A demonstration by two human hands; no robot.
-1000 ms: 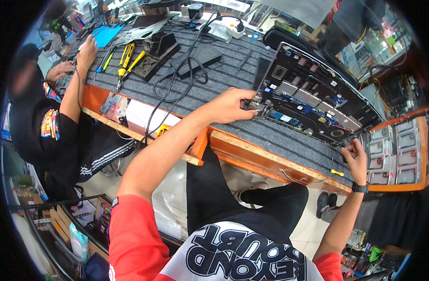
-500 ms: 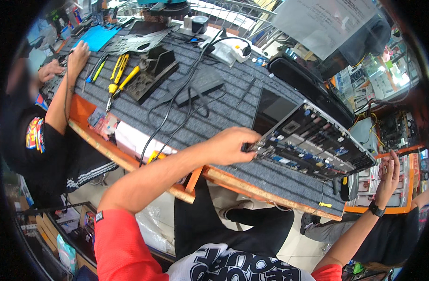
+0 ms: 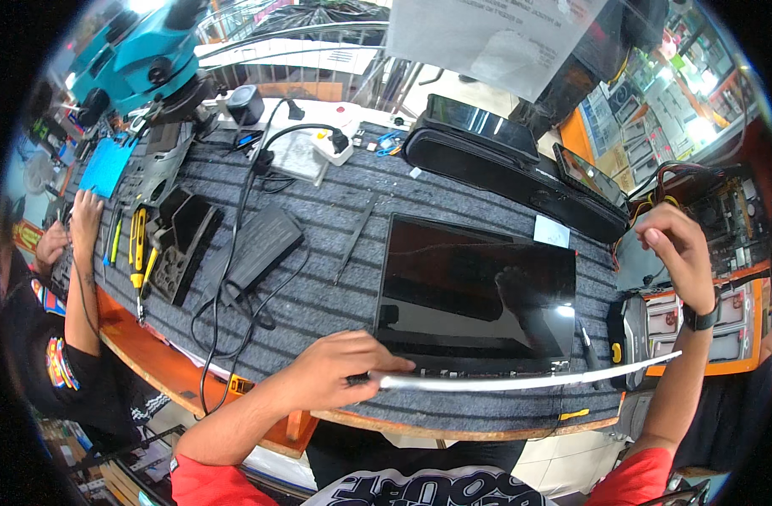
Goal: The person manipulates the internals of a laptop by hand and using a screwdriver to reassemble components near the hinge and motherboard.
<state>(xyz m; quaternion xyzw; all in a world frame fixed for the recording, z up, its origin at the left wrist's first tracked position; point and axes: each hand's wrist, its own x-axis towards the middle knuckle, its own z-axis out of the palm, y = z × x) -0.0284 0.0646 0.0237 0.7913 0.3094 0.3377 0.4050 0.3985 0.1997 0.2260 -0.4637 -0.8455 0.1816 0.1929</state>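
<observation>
Holding laptop base (image 3: 529, 383), dark screen (image 3: 479, 291) behind, looped cable (image 3: 233, 263) near adapter (image 3: 264, 244)

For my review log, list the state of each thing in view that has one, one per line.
Left hand: gripping the laptop chassis
Right hand: raised, fingers curled, apart from the chassis
Laptop chassis: held up, seen edge-on
Display panel: lying on the striped mat, dark
Power adapter: lying on the mat
Microscope: standing
Wristwatch: worn, right wrist
</observation>
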